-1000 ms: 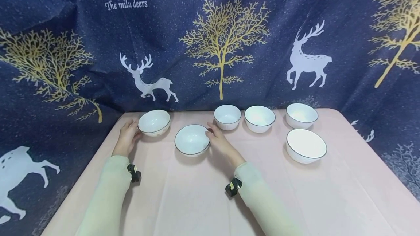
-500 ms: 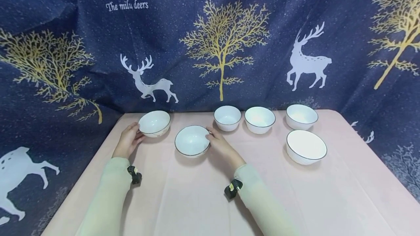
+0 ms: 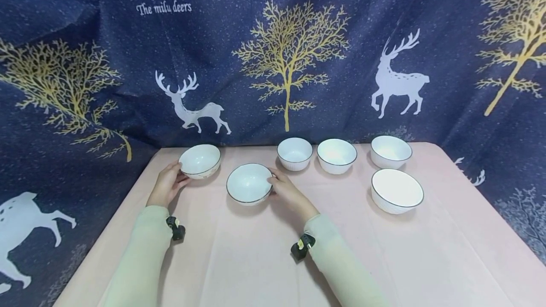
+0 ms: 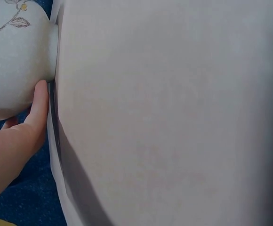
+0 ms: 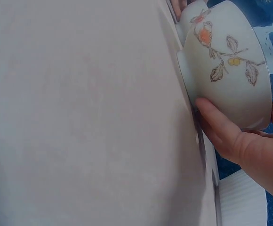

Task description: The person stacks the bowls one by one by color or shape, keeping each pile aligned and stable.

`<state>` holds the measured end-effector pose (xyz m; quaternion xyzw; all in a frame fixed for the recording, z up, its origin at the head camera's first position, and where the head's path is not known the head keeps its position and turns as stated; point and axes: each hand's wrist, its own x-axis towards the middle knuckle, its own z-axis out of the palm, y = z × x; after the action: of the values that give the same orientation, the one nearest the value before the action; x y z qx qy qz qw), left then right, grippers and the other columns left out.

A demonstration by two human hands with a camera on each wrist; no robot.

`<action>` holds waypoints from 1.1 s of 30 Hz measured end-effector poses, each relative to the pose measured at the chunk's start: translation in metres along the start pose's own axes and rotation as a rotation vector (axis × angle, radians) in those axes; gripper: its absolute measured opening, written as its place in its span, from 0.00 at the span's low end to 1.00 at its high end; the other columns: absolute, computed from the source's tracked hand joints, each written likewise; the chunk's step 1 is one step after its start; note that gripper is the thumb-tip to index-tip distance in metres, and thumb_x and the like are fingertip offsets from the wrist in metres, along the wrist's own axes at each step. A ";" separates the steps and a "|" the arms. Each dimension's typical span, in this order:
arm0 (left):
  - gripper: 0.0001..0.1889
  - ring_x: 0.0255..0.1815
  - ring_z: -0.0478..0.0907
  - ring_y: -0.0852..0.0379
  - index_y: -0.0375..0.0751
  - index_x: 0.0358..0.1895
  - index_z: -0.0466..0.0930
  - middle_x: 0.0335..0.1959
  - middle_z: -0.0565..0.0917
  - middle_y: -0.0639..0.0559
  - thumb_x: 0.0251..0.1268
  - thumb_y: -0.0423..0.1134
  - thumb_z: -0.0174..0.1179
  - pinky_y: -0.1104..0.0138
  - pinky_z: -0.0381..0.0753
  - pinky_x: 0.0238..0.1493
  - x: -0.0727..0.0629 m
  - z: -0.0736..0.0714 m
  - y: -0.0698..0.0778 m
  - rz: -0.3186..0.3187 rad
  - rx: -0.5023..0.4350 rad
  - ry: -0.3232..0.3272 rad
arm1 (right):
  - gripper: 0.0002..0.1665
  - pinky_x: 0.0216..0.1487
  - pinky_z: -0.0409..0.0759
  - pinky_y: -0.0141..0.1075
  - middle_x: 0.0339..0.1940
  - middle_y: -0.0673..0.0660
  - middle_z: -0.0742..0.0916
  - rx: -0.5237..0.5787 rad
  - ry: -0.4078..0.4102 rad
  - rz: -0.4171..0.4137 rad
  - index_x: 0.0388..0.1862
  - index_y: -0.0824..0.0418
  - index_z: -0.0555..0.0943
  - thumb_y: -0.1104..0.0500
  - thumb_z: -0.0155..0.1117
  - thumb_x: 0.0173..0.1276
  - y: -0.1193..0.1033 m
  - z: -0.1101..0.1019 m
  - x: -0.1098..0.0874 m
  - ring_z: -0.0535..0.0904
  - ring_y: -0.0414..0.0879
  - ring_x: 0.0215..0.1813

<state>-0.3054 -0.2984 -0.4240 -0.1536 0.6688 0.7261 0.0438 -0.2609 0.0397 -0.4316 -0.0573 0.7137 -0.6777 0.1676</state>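
Note:
In the head view, my left hand [image 3: 165,185] holds the left side of a white bowl [image 3: 200,160] near the table's far left corner. The left wrist view shows one finger at the base of this flower-patterned bowl [image 4: 15,61]. Right of it, a second white bowl [image 3: 249,183] with a dark rim is held at its right side by my right hand [image 3: 290,193]. One finger lies low by the foot of this bowl [image 5: 230,70] in the right wrist view, and another reaches its rim. A painted branch with leaves and an orange bird-like shape decorates its outside.
Two ribbed white bowls [image 3: 295,154] [image 3: 336,156] stand side by side along the back edge of the pink-covered table [image 3: 256,259]. Farther right are another back-row bowl [image 3: 390,151] and a larger one [image 3: 396,191] in front of it. A dark blue cloth [image 3: 332,60] hangs behind.
The fingers of my left hand have shifted lower along the bowl's side, and those of my right hand have moved slightly on its bowl. Both bowls stay in nearly the same places.

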 end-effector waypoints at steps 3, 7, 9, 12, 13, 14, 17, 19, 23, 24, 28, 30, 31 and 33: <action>0.29 0.66 0.65 0.51 0.43 0.78 0.37 0.75 0.51 0.36 0.80 0.44 0.31 0.58 0.67 0.69 0.001 0.000 -0.002 -0.009 -0.007 0.004 | 0.31 0.55 0.82 0.46 0.71 0.72 0.63 0.029 0.004 0.010 0.76 0.67 0.51 0.62 0.38 0.76 0.001 0.000 0.000 0.73 0.65 0.61; 0.29 0.59 0.69 0.55 0.43 0.78 0.38 0.75 0.53 0.37 0.80 0.44 0.32 0.60 0.69 0.67 0.002 -0.002 -0.004 -0.012 -0.007 0.006 | 0.31 0.55 0.81 0.49 0.70 0.73 0.64 0.072 -0.002 0.011 0.75 0.67 0.52 0.62 0.38 0.76 0.002 0.000 0.001 0.74 0.66 0.60; 0.29 0.55 0.71 0.58 0.43 0.78 0.39 0.74 0.53 0.37 0.80 0.44 0.32 0.61 0.71 0.67 0.002 -0.002 -0.004 -0.012 -0.007 0.006 | 0.31 0.55 0.81 0.49 0.69 0.73 0.65 0.092 -0.010 0.004 0.75 0.67 0.52 0.62 0.38 0.75 0.002 0.000 0.001 0.74 0.67 0.60; 0.29 0.55 0.71 0.58 0.43 0.78 0.40 0.75 0.52 0.37 0.80 0.44 0.33 0.61 0.71 0.66 0.003 -0.002 -0.003 -0.012 -0.018 0.003 | 0.31 0.56 0.81 0.50 0.69 0.74 0.65 0.114 -0.028 -0.003 0.76 0.68 0.51 0.63 0.38 0.75 -0.002 -0.001 -0.002 0.74 0.68 0.60; 0.29 0.55 0.71 0.58 0.43 0.78 0.40 0.75 0.52 0.37 0.80 0.44 0.33 0.61 0.72 0.66 0.003 -0.002 -0.003 -0.011 -0.018 0.002 | 0.32 0.55 0.81 0.50 0.69 0.74 0.65 0.117 -0.029 -0.006 0.76 0.68 0.51 0.62 0.38 0.75 -0.002 -0.002 -0.002 0.74 0.68 0.60; 0.29 0.56 0.71 0.57 0.43 0.78 0.40 0.75 0.52 0.37 0.80 0.44 0.33 0.61 0.72 0.66 0.003 -0.002 -0.002 -0.012 -0.021 0.001 | 0.32 0.56 0.81 0.50 0.69 0.74 0.65 0.122 -0.032 -0.009 0.76 0.67 0.51 0.62 0.38 0.75 -0.002 -0.002 -0.003 0.74 0.67 0.60; 0.29 0.59 0.69 0.55 0.44 0.78 0.40 0.75 0.52 0.38 0.80 0.45 0.33 0.60 0.71 0.66 0.004 -0.001 -0.001 -0.019 -0.031 0.000 | 0.32 0.55 0.81 0.49 0.69 0.74 0.65 0.133 -0.030 -0.006 0.76 0.67 0.52 0.63 0.38 0.75 -0.003 -0.003 -0.004 0.74 0.67 0.60; 0.29 0.59 0.69 0.55 0.44 0.78 0.40 0.76 0.51 0.38 0.80 0.45 0.33 0.60 0.71 0.66 0.003 -0.001 -0.001 -0.024 -0.034 -0.002 | 0.31 0.54 0.82 0.48 0.69 0.72 0.65 0.132 -0.021 -0.005 0.76 0.65 0.53 0.62 0.39 0.75 0.000 -0.003 -0.001 0.75 0.66 0.59; 0.29 0.56 0.70 0.57 0.44 0.78 0.40 0.75 0.51 0.38 0.80 0.44 0.33 0.61 0.70 0.66 0.002 -0.002 -0.002 -0.033 -0.038 -0.002 | 0.31 0.54 0.83 0.47 0.68 0.72 0.66 0.127 -0.015 0.007 0.76 0.64 0.55 0.63 0.40 0.74 0.000 -0.003 -0.002 0.76 0.65 0.58; 0.29 0.55 0.70 0.58 0.45 0.78 0.40 0.75 0.52 0.38 0.80 0.44 0.33 0.61 0.70 0.66 0.002 -0.002 -0.002 -0.033 -0.040 -0.001 | 0.31 0.53 0.83 0.47 0.68 0.72 0.67 0.128 -0.016 0.006 0.76 0.64 0.55 0.63 0.40 0.74 0.000 -0.003 -0.002 0.76 0.64 0.57; 0.29 0.50 0.72 0.61 0.45 0.78 0.41 0.74 0.53 0.37 0.80 0.44 0.34 0.60 0.71 0.66 0.001 -0.003 -0.002 -0.029 -0.047 0.003 | 0.31 0.53 0.83 0.48 0.68 0.73 0.67 0.143 -0.018 0.003 0.76 0.64 0.55 0.63 0.40 0.74 0.001 -0.003 -0.002 0.77 0.65 0.56; 0.29 0.49 0.72 0.61 0.45 0.78 0.41 0.74 0.53 0.37 0.79 0.44 0.34 0.60 0.70 0.66 0.001 -0.003 -0.003 -0.026 -0.046 0.000 | 0.31 0.53 0.83 0.47 0.67 0.73 0.68 0.149 -0.018 0.007 0.76 0.63 0.55 0.63 0.40 0.74 0.000 -0.004 -0.003 0.77 0.64 0.56; 0.29 0.49 0.72 0.62 0.44 0.78 0.40 0.74 0.52 0.37 0.80 0.44 0.34 0.60 0.70 0.67 0.001 -0.003 -0.003 -0.023 -0.047 -0.004 | 0.31 0.53 0.83 0.47 0.67 0.73 0.68 0.148 -0.018 0.007 0.76 0.63 0.55 0.63 0.41 0.74 0.000 -0.004 -0.003 0.77 0.63 0.56; 0.29 0.48 0.72 0.62 0.44 0.78 0.40 0.74 0.52 0.37 0.80 0.44 0.33 0.60 0.69 0.67 0.001 -0.002 -0.003 -0.021 -0.048 -0.008 | 0.31 0.52 0.83 0.46 0.66 0.72 0.69 0.150 -0.019 0.010 0.76 0.62 0.55 0.63 0.41 0.74 0.000 -0.004 -0.003 0.78 0.61 0.54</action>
<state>-0.3054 -0.3007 -0.4274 -0.1585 0.6492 0.7422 0.0502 -0.2598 0.0446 -0.4313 -0.0474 0.6595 -0.7279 0.1816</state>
